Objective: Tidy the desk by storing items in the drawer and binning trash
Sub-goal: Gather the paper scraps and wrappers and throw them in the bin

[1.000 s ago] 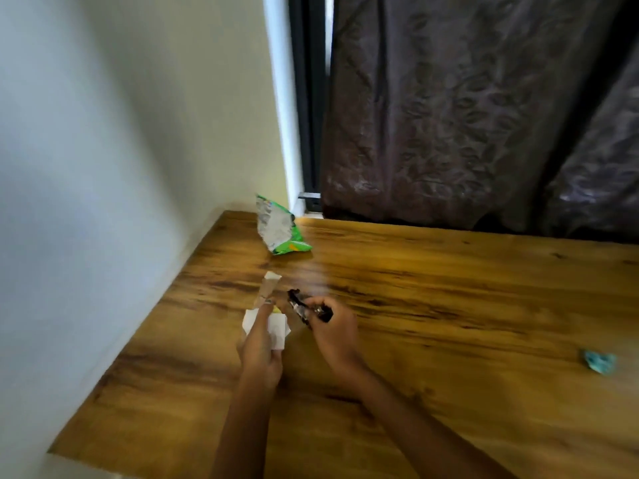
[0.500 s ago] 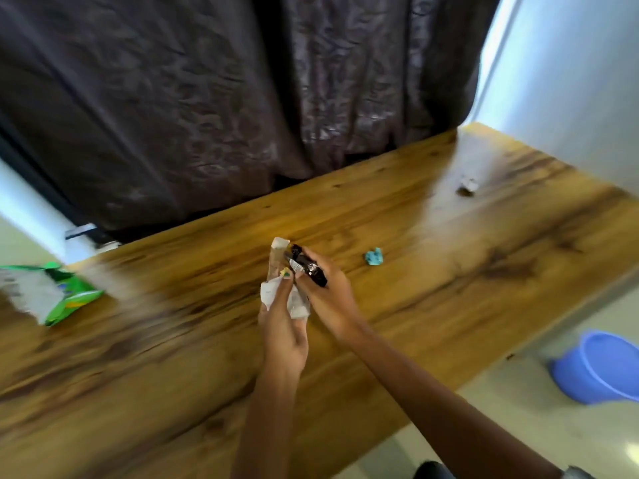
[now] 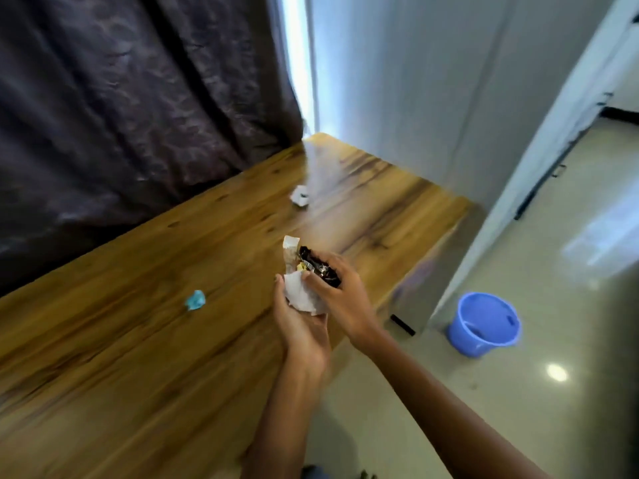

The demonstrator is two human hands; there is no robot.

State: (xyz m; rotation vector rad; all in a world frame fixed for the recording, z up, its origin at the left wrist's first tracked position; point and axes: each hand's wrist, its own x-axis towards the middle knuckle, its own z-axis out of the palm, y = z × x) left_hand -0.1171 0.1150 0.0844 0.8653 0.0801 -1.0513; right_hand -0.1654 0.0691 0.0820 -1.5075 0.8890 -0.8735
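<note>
Both hands w/ trash above the desk's near edge.
L to R: blue crumpled scrap lies alone on wooden desk; left hand cups white crumpled paper in its palm, fingers curled round it, a pale wrapper strip sticking up; right hand grips a black shiny wrapper, touching the paper. White scrap lies far back on desk. Blue bucket on floor, R of desk.

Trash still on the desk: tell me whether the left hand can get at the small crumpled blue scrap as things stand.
Probably not yet. The path over the wooden desk to the small crumpled blue scrap looks free, but the left hand is holding white crumpled paper, leaving little spare grip.
</note>
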